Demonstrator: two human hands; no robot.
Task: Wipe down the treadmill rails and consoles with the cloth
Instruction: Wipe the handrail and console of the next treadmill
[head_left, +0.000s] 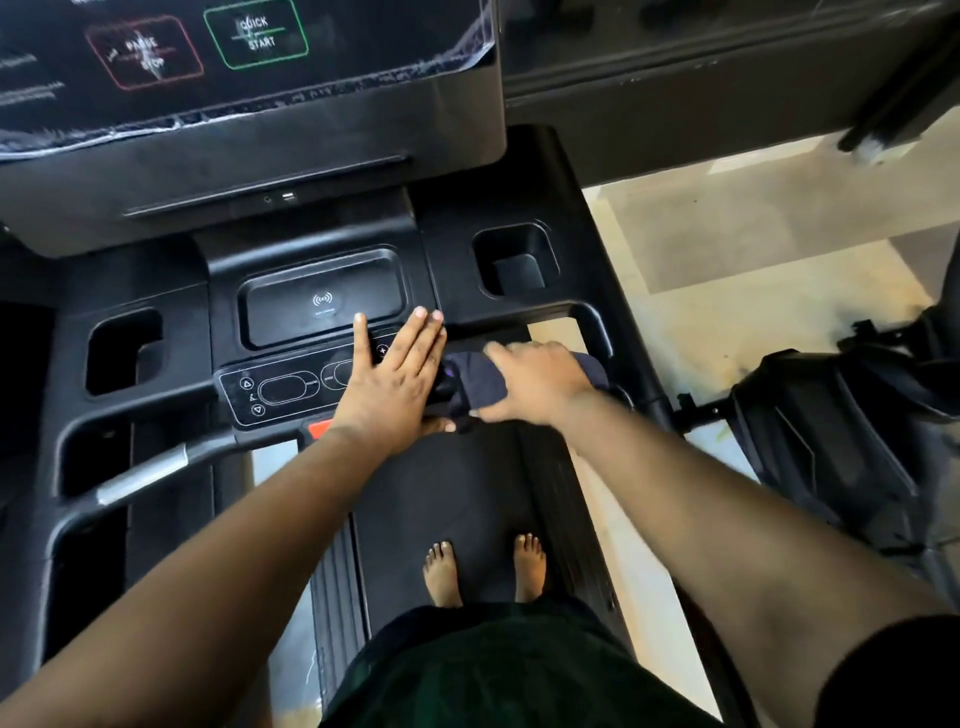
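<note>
you stand barefoot on the belt (457, 499) of the treadmill, facing the button panel (291, 387), and everything here is told from that panel

your left hand (387, 376) lies flat on the right end of the button panel, fingers straight and spread, holding nothing. its fingertips reach up to the edge of the phone tray (322, 296), which sits just above the panel

your right hand (540, 382) is just to the right of the panel. it presses down on the dark cloth (480, 384), with the fingers lying over the top of it. the hand is a bit blurry, so i cannot tell if the fingers curl round the cloth or only push on it. the cloth is bunched on the bar right beside the panel, touching the side of your left hand

how far along are you? i think you are in the middle of the low part. the cloth looks like it is rubbing the spot next to the panel. nothing shows which parts are clean yet. the big screen (234, 67) far above the panel, the cup hole (517, 260) up and to the right, the other cup hole (122, 351) to the left, and the silver handle (150, 470) down and to the left may all still need a wipe
</note>
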